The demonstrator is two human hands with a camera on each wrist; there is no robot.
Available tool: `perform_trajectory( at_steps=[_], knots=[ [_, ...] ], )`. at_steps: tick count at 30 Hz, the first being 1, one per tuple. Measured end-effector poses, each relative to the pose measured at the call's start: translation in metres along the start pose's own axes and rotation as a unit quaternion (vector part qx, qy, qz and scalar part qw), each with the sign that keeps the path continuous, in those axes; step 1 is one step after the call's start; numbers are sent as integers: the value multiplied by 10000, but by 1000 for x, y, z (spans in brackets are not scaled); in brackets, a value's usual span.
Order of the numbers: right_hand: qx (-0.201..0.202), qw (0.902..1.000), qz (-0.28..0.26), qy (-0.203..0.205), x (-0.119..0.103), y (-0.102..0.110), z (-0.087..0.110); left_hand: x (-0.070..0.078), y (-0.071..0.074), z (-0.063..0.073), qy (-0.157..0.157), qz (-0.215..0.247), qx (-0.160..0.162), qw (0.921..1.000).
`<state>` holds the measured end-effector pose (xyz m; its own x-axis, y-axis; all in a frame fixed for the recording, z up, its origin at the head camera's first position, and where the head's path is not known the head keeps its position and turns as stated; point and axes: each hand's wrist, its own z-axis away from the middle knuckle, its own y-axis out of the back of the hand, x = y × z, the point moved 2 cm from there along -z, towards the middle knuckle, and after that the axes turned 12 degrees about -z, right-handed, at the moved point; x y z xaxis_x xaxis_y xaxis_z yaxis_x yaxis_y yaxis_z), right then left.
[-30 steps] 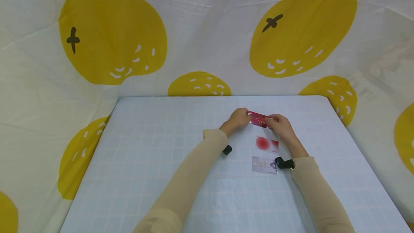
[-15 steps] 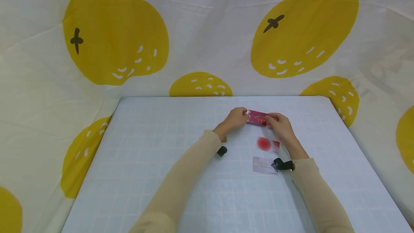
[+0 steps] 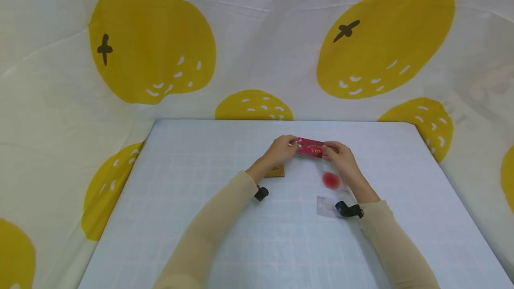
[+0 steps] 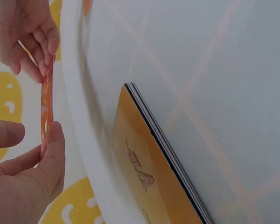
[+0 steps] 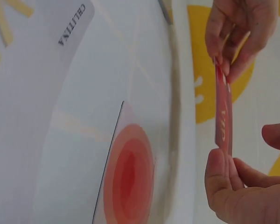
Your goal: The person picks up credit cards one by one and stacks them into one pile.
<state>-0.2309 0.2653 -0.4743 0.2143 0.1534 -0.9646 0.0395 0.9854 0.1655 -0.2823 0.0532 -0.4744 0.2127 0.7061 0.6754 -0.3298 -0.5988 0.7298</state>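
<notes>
A red VIP card (image 3: 310, 147) is stretched between the two hands near the back of the table. Its left end is pinched by the left hand (image 3: 281, 150), thumb against fingers. At the other end, the right hand (image 3: 341, 157) grips it the same way. Below the left wrist lies a stack of gold cards (image 4: 144, 163), partly covered by the forearm in the head view. A card with a red circle (image 5: 130, 177) lies in front of the right hand. Closer still is a silvery card (image 3: 326, 207), overlapped by the black camera on the right wrist.
The table (image 3: 192, 217) has a pale, faintly checked cover. Behind its far edge hangs a white cloth (image 3: 257, 35) printed with large yellow fruit. Another black wrist camera (image 3: 262, 193) sits at the left cuff.
Both hands have carried the red VIP card leftward, nearer the gold stack. More of the stack's right end shows past the left forearm. The head view has shifted slightly.
</notes>
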Motion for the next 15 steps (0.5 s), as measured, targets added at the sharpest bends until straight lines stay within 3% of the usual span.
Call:
perform_trajectory(
  at_steps=[7,15],
  knots=[
    [-231,9997,15,-45,-6,-19,3,-11,19,25,206,163,13,9997],
    [-481,9988,-38,-8,-7,-41,5,-29,31,45,60,321,242,9992]
  ],
)
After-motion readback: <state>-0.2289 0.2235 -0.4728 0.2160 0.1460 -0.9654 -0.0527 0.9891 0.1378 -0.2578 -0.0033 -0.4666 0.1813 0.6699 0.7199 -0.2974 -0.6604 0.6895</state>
